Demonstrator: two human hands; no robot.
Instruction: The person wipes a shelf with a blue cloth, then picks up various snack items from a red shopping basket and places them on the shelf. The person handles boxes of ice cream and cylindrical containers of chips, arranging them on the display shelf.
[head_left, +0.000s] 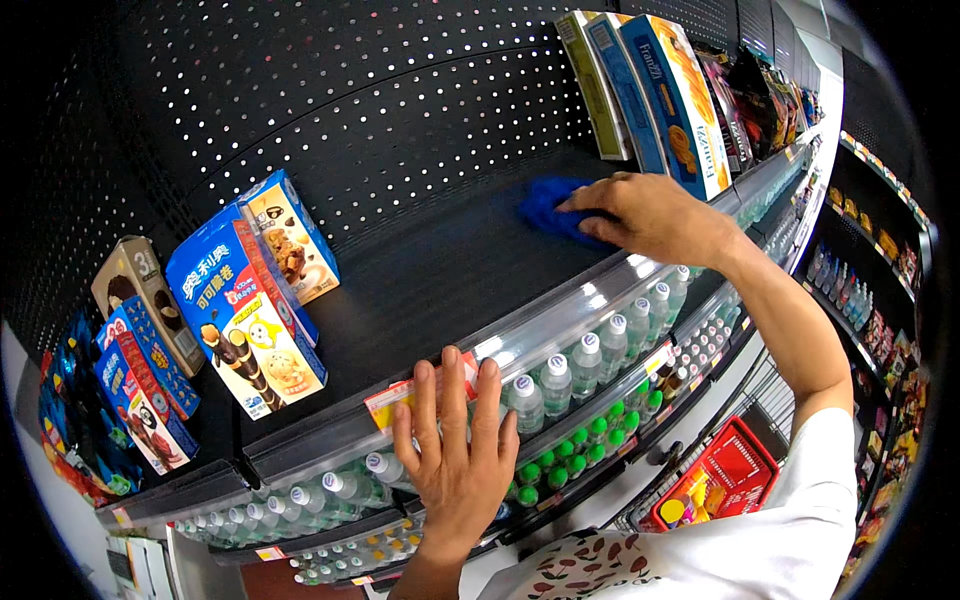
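Note:
My right hand (645, 217) presses a blue cloth (551, 204), blurred at its edge, onto the black metal shelf (442, 262). It is close to the upright Franzzi biscuit boxes (675, 105) at the right. My left hand (457, 450) is spread flat against the shelf's front edge, over a red and yellow price label (390, 397), and grips nothing. Left of the bare stretch of shelf stand blue Oreo wafer roll boxes (244, 307), with a cookie box (289, 240) behind them.
Below are rows of clear bottles (585, 364) and green-capped bottles (577, 442). A red shopping basket (750, 465) with packets sits in a wire cart (765, 382) at lower right. Smaller snack boxes (142, 397) stand far left. Another stocked shelf (862, 300) lines the right side.

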